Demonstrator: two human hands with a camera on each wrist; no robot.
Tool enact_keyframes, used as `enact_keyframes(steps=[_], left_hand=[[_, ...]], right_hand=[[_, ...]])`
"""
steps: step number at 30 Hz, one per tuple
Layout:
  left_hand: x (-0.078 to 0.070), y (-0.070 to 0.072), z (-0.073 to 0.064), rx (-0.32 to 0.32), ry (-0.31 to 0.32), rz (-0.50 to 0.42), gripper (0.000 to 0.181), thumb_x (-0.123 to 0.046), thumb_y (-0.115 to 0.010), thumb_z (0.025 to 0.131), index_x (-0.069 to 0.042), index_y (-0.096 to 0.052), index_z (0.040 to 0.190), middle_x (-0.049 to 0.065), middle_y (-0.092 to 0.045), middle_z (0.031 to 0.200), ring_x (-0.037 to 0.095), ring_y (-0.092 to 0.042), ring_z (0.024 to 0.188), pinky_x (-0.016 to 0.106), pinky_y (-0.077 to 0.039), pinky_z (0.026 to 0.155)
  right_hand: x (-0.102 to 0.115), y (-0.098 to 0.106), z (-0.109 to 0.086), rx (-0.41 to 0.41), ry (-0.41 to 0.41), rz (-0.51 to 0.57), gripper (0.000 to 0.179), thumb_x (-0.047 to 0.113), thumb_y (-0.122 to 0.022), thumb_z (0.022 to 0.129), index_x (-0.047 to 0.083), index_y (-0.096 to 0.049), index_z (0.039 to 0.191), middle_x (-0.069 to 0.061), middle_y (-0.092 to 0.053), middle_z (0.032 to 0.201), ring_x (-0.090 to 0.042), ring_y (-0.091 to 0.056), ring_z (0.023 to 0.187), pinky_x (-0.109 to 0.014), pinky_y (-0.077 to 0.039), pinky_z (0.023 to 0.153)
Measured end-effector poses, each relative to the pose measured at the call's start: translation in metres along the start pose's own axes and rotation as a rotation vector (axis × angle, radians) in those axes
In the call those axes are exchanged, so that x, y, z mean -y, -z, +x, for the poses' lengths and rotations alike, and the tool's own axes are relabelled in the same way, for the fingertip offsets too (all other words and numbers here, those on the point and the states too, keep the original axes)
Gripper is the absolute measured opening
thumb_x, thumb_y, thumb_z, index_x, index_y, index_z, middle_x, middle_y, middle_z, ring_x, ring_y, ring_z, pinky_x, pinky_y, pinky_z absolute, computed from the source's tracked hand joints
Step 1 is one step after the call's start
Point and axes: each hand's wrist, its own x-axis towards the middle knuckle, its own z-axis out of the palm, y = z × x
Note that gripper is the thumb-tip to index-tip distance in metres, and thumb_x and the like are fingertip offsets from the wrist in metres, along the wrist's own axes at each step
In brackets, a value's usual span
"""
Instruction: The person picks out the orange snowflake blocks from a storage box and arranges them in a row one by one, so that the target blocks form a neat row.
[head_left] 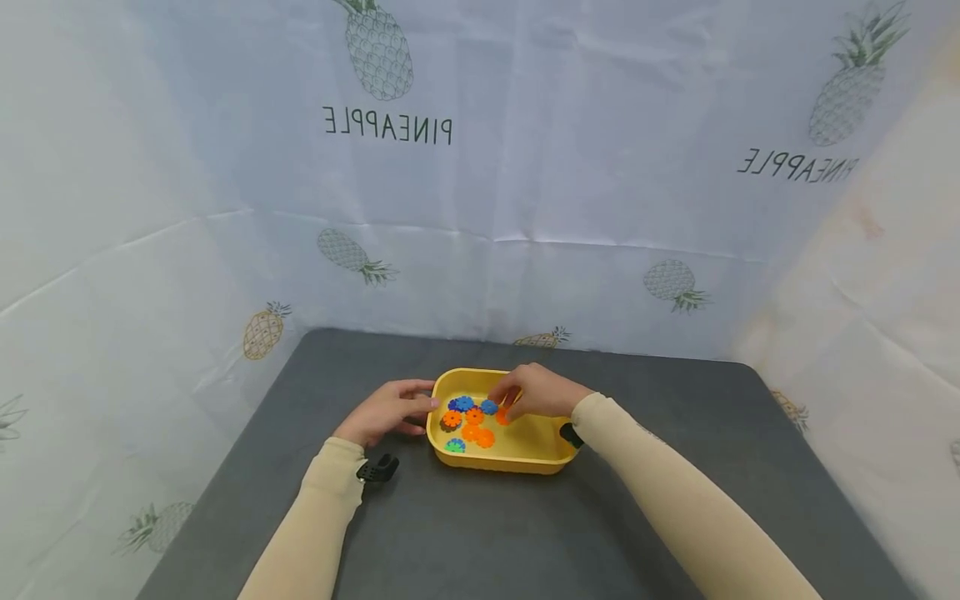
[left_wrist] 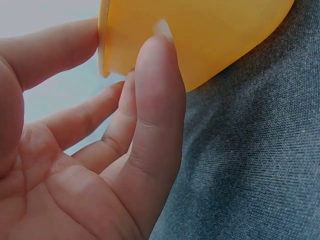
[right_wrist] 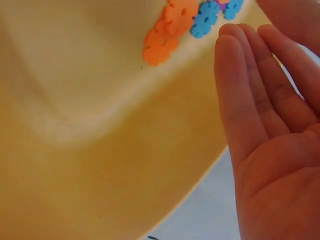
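Note:
A yellow plastic tub (head_left: pixel 540 442) holds several notched, flower-shaped plastic discs. Orange discs (head_left: pixel 485 437), blue discs (head_left: pixel 464 403) and a green disc (head_left: pixel 455 446) lie mostly in its left half. My left hand (head_left: pixel 390 410) is at the tub's left end, its index finger touching the rim (left_wrist: pixel 103 37) and its thumb in front of the outer wall. Over the middle of the tub, my right hand (head_left: pixel 543 392) reaches down beside an orange disc (head_left: pixel 503 415). In the right wrist view its fingers (right_wrist: pixel 232 85) extend close together, and nothing shows between them and the thumb.
The tub stands on a dark grey tabletop (head_left: pixel 465 533). White cloth with pineapple prints (head_left: pixel 517 192) hangs behind the table and along both sides. Each wrist wears a black band, such as the left one (head_left: pixel 378 469).

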Motion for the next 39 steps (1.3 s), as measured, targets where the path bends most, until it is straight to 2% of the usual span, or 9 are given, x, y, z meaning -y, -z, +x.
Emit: enact_keyframes(steps=[14,19,24,31,35,39], left_hand=[[-0.007,-0.001,-0.001,-0.005,0.030,0.011,0.060,-0.028,-0.073,0.105,-0.009,-0.054,0.159,0.016,-0.071,0.140,0.025,-0.075,0.110,0.038,-0.067,0.088],[-0.009,-0.001,-0.003,0.000,0.029,0.017,0.060,-0.029,-0.073,0.105,-0.008,-0.054,0.159,0.018,-0.070,0.142,0.025,-0.075,0.110,0.038,-0.067,0.088],[-0.010,-0.001,-0.002,0.001,0.023,0.023,0.061,-0.030,-0.073,0.105,-0.008,-0.055,0.158,0.018,-0.069,0.144,0.025,-0.075,0.111,0.038,-0.067,0.089],[-0.008,-0.002,0.001,-0.015,0.024,0.038,0.060,-0.031,-0.075,0.104,-0.008,-0.056,0.157,0.017,-0.070,0.142,0.024,-0.075,0.108,0.039,-0.067,0.088],[-0.006,-0.002,0.002,-0.013,0.028,0.033,0.060,-0.031,-0.074,0.104,-0.008,-0.056,0.157,0.017,-0.070,0.143,0.024,-0.075,0.109,0.038,-0.067,0.088],[-0.003,-0.002,0.001,-0.015,0.039,0.006,0.060,-0.029,-0.074,0.104,-0.007,-0.056,0.157,0.017,-0.072,0.135,0.024,-0.074,0.103,0.037,-0.067,0.086]], right_hand=[[-0.003,-0.008,0.012,-0.013,-0.117,-0.136,0.031,0.007,-0.086,0.092,0.010,-0.081,0.123,0.001,-0.078,0.110,-0.014,-0.067,0.097,-0.038,-0.061,0.098],[-0.007,-0.017,0.020,-0.037,-0.098,-0.233,0.026,0.008,-0.087,0.090,0.011,-0.082,0.115,0.002,-0.076,0.105,-0.015,-0.064,0.093,-0.037,-0.060,0.094],[-0.003,-0.021,0.021,-0.060,-0.079,-0.285,0.020,0.006,-0.087,0.089,0.011,-0.082,0.108,0.001,-0.075,0.098,-0.016,-0.062,0.088,-0.036,-0.060,0.089],[0.004,-0.020,0.018,-0.066,-0.060,-0.304,0.013,0.005,-0.086,0.090,0.009,-0.080,0.101,-0.002,-0.073,0.091,-0.018,-0.061,0.083,-0.037,-0.059,0.084],[0.004,-0.021,0.017,-0.053,-0.056,-0.303,0.011,0.008,-0.086,0.091,0.009,-0.080,0.100,-0.002,-0.073,0.091,-0.017,-0.061,0.082,-0.036,-0.058,0.084],[0.005,-0.019,0.017,-0.043,-0.075,-0.294,0.011,0.013,-0.087,0.092,0.012,-0.080,0.101,0.001,-0.073,0.091,-0.016,-0.061,0.083,-0.034,-0.058,0.083]])
